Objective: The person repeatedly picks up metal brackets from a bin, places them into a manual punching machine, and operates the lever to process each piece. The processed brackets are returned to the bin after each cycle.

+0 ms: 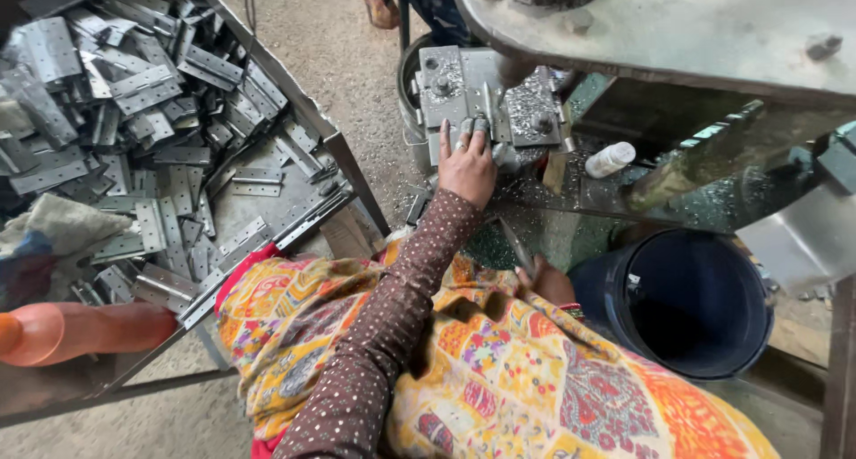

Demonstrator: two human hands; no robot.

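Note:
My left hand, in a brown dotted sleeve, reaches forward onto the press die. Its fingertips grip a small grey metal plate lying on the die under the machine's ram. Lower down, beside my lap, my right hand holds a thin metal strip that points up and left. A bright patterned cloth covers my lap between the two hands.
A metal tray at the left holds several grey hinge plates and a rag. There is an orange object at the lower left, a dark blue bucket at the right, a white bottle, and metal chips on the press table. Another person's foot shows at the top.

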